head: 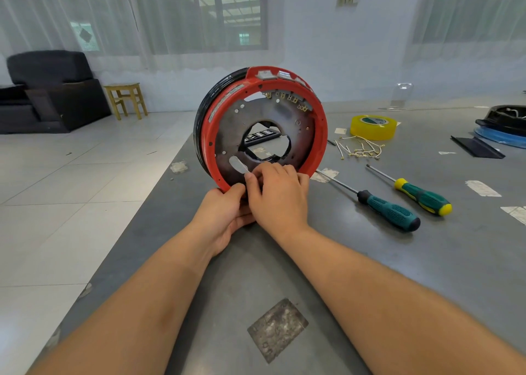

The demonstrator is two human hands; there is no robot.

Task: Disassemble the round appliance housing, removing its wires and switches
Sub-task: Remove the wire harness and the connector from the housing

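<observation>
- The round red housing (260,127) stands up on its edge on the grey desk (370,260), near the desk's left side, with its open face turned to you.
- Your left hand (225,215) is curled around the bottom rim of the housing, with the thumb pressed on the red edge.
- Your right hand (277,193) sits just beside the left one at the same bottom rim. Its fingers are bent and pinched onto a small part there, but you cannot tell what the part is, because the fingers hide it.
- Inside the housing is a dark metal plate (227,127) with a big hole in the middle.
- A row of small brass terminals (287,98) sits near the top of the plate, under white switches (273,74) set in the red rim.
- A black band (209,101) wraps the back of the housing.
- To the right, two green-handled screwdrivers (387,208) lie flat on the desk, side by side.
- Farther back lies a small pile of loose wires (361,148) with brass ends.
- A roll of yellow tape (373,127) sits just behind the wires.
</observation>
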